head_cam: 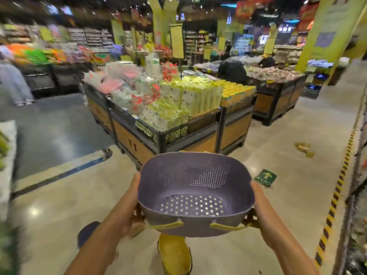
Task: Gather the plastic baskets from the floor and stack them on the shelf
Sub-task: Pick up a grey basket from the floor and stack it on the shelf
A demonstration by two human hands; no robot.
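Above the shop floor [278, 175], purple basket [195, 193], left hand [127, 213] gripping one side, right hand [260, 207] gripping the other, yellow basket [174, 253] below.

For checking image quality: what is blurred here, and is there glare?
Head view: the purple basket, held by the left hand and right hand, is fairly sharp; the store displays behind are motion-blurred; glare spots lie on the floor; edges bend, wide-angle.

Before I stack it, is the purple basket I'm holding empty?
Empty. The purple basket shows only its bare perforated bottom and walls, with nothing lying inside.
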